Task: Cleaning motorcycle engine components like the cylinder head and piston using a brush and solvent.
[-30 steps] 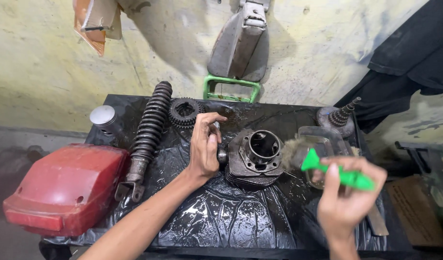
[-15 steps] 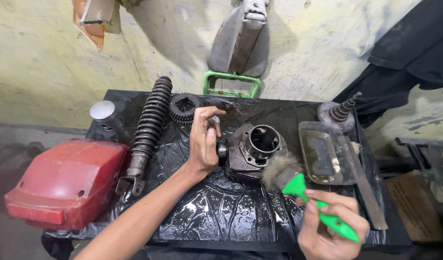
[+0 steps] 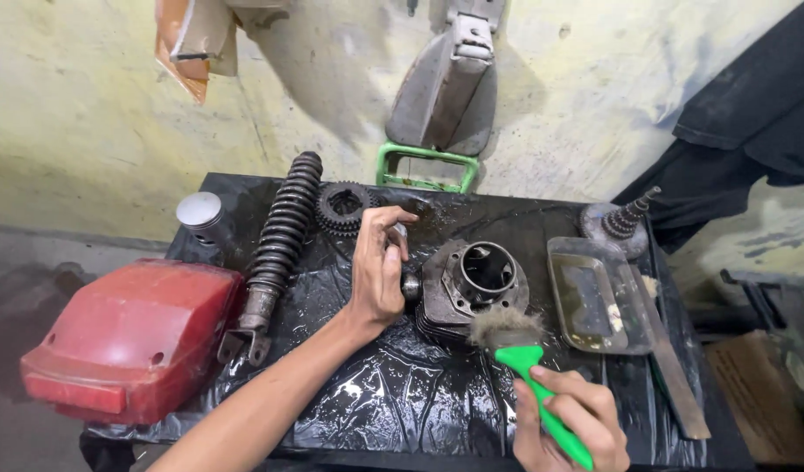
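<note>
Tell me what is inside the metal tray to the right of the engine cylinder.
The metal tray holds a shallow pool of murky, yellowish-brown liquid with a few pale specks near its right edge. The liquid is too dark to show whether anything lies beneath it.

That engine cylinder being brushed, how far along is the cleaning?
Done: the black sheet around it is already wet. In hand: the left hand steadies the engine cylinder while the right hand holds the green brush, bristles on its near edge. Left: the cylinder looks dark and grimy, and the spring and gear lie untouched.
</note>
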